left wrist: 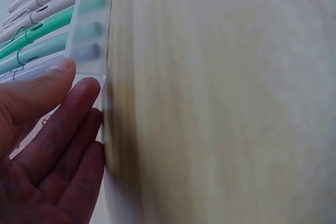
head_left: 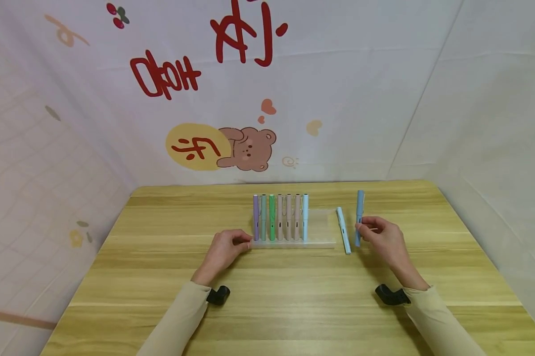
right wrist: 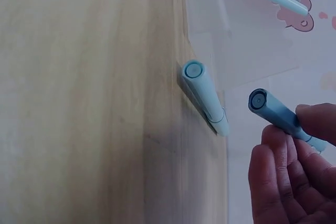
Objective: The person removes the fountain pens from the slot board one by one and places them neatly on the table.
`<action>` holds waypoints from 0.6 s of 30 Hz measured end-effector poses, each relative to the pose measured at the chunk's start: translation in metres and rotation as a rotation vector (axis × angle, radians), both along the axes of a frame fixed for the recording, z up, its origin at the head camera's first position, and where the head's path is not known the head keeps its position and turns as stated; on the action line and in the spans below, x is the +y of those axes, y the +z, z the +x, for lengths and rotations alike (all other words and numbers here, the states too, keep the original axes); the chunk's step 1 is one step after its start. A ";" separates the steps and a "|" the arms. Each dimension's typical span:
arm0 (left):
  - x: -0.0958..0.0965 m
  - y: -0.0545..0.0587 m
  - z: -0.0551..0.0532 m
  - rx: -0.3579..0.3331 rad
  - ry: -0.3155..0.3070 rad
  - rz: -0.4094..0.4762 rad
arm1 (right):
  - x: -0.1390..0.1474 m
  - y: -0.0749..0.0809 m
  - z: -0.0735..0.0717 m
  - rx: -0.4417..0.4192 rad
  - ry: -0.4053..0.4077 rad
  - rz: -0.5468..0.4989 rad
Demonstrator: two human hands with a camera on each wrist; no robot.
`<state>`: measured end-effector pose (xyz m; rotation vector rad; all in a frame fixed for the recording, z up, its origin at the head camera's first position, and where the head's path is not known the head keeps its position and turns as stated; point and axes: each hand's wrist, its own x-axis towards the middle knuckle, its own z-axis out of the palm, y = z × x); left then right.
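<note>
My right hand (head_left: 385, 240) pinches a blue capped pen (head_left: 360, 205) between thumb and fingers, its clip end up and its lower end over the table. Just left of it, a pale blue pen (head_left: 344, 231) lies on the table, its round end facing the camera in the right wrist view. At the left end of a clear pen stand (head_left: 325, 244), my left hand (head_left: 225, 249) rests with thumb and fingertips right at its corner. Upright in the stand are a purple pen (head_left: 256, 217), a teal pen (head_left: 263, 217), a green pen (head_left: 272, 217), several beige pens (head_left: 288, 217) and a light blue pen (head_left: 305, 217).
The wooden table (head_left: 294, 306) meets a printed cloth backdrop (head_left: 347, 99) behind the stand. Pens fill the stand's left part; its clear back panel (head_left: 321, 225) shows at the right. Black wrist straps (head_left: 218, 295) sit at both cuffs.
</note>
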<state>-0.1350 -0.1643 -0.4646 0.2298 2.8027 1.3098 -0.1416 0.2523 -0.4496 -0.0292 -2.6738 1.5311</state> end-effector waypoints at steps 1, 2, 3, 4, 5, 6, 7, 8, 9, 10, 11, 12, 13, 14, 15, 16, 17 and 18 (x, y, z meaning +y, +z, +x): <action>0.000 0.000 0.001 0.000 0.002 -0.002 | 0.000 0.000 0.000 -0.006 0.005 -0.003; 0.000 0.000 0.001 0.004 0.001 -0.006 | 0.000 0.001 0.000 -0.015 0.011 -0.010; 0.000 0.001 0.001 0.002 0.001 -0.007 | 0.000 0.001 0.000 -0.023 0.016 -0.014; 0.000 0.001 0.002 0.001 0.001 -0.009 | 0.001 0.001 0.000 -0.032 0.018 -0.015; 0.001 0.001 0.002 -0.001 0.001 -0.008 | 0.001 0.001 0.000 -0.040 0.020 -0.011; 0.001 0.001 0.002 0.000 0.003 -0.008 | 0.001 0.001 -0.001 -0.047 0.022 -0.011; 0.002 0.001 0.003 0.000 0.003 -0.006 | 0.001 0.001 -0.001 -0.054 0.024 -0.007; 0.002 0.002 0.003 0.001 0.004 -0.005 | 0.001 0.001 -0.002 -0.059 0.026 -0.003; 0.003 0.002 0.003 -0.004 0.006 -0.002 | 0.002 0.001 -0.003 -0.063 0.027 0.007; 0.003 0.003 0.003 -0.006 0.008 -0.001 | 0.002 0.001 -0.003 -0.068 0.030 0.010; 0.004 0.003 0.004 -0.005 0.008 -0.001 | 0.002 0.001 -0.004 -0.072 0.034 0.013; 0.004 0.004 0.004 -0.007 0.008 -0.001 | 0.003 0.000 -0.004 -0.077 0.040 0.012; 0.005 0.005 0.004 -0.008 0.007 0.000 | 0.003 0.000 -0.005 -0.081 0.045 0.010; 0.005 0.005 0.005 -0.011 0.007 -0.002 | 0.003 0.000 -0.006 -0.084 0.051 0.006; 0.005 0.005 0.005 -0.011 0.006 -0.002 | 0.003 0.000 -0.006 -0.088 0.057 0.001; 0.005 0.006 0.005 -0.013 0.006 -0.002 | 0.003 0.000 -0.006 -0.092 0.063 -0.002; 0.005 0.006 0.005 -0.010 0.007 -0.003 | 0.003 0.000 -0.007 -0.093 0.068 0.002; 0.005 0.007 0.005 -0.013 0.009 -0.002 | 0.003 0.001 -0.008 -0.096 0.074 0.002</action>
